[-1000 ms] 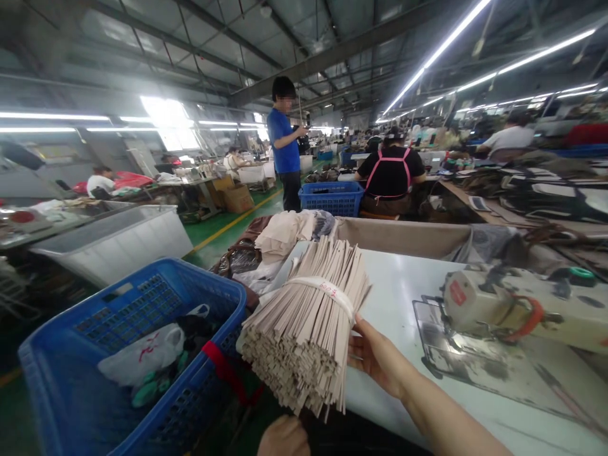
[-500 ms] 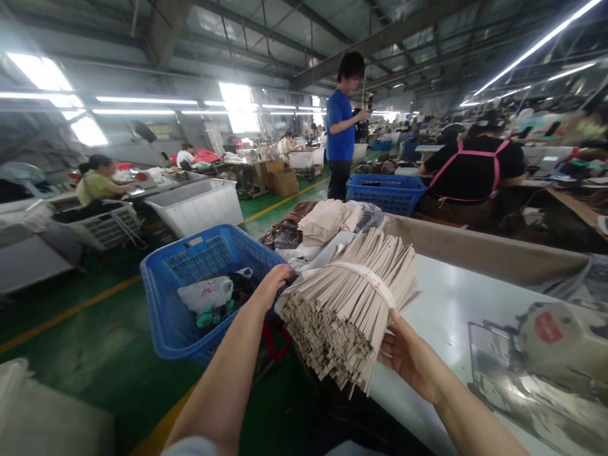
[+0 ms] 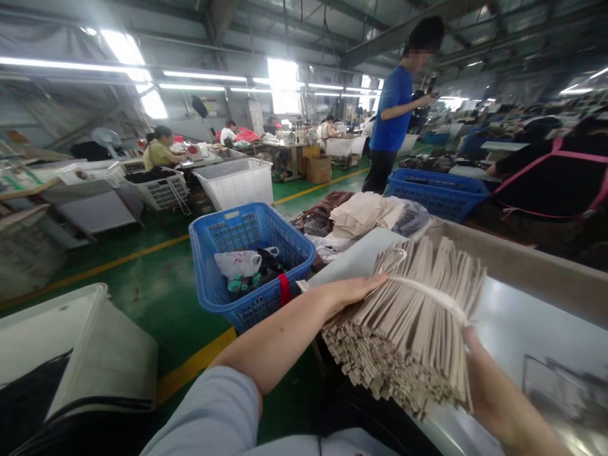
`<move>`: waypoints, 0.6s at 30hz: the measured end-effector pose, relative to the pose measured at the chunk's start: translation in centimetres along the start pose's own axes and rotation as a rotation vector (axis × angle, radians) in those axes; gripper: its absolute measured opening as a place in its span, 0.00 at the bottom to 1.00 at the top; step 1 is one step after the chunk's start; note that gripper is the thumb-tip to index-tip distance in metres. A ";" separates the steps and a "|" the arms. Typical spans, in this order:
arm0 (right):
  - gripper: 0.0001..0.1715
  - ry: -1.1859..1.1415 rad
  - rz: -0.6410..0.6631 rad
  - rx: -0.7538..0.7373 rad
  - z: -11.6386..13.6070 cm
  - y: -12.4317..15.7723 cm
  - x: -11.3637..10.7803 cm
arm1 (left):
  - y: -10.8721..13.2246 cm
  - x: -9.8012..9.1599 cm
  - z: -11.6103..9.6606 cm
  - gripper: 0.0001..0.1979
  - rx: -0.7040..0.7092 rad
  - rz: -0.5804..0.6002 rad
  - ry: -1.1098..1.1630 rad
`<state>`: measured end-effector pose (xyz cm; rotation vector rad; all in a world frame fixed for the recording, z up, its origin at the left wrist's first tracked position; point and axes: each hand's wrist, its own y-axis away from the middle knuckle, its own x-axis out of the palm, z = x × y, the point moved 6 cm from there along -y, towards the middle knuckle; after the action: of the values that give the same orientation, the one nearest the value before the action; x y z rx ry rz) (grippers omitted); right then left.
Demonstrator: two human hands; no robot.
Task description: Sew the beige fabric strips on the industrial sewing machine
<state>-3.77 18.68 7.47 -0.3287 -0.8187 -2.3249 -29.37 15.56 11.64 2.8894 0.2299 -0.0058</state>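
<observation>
Bundle [image 3: 408, 323] of tan strips sits at the table [image 3: 513, 329] edge, tie band on — left hand [image 3: 349, 291] flat on top, right hand [image 3: 479, 373] cupping its side. Nothing pulled out yet.

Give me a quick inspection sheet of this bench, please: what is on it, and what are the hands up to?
Surface: pale grey worktable, glossy, with a raised beige back edge.
Job's things: thick bundle of beige flat strips, tied with a white band, lying over the table's near edge.
Clutter: folded beige fabric pile and dark bags at the table's far end.
Grips: left hand lies flat on the bundle; right hand supports its other side.
Cables: nothing seen.
Surroundings: blue plastic basket holding a white bag, green floor with yellow line, other people at benches.
</observation>
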 end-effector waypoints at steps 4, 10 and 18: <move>0.42 -0.065 -0.074 -0.029 0.0 1.0 0.3 | 0.6 1.2 1.4 0.36 -0.173 0.156 0.103; 0.33 -0.145 -0.145 -0.182 0.3 1.2 2.3 | 1.3 2.9 2.5 0.36 -0.271 0.208 0.292; 0.30 -0.099 -0.088 -0.335 3.2 1.6 4.1 | 3.3 2.5 -3.2 0.32 0.032 0.151 0.291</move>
<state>-5.76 17.72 12.43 -0.5649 -0.4930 -2.5452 -26.41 13.61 15.50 2.9219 0.0612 0.4428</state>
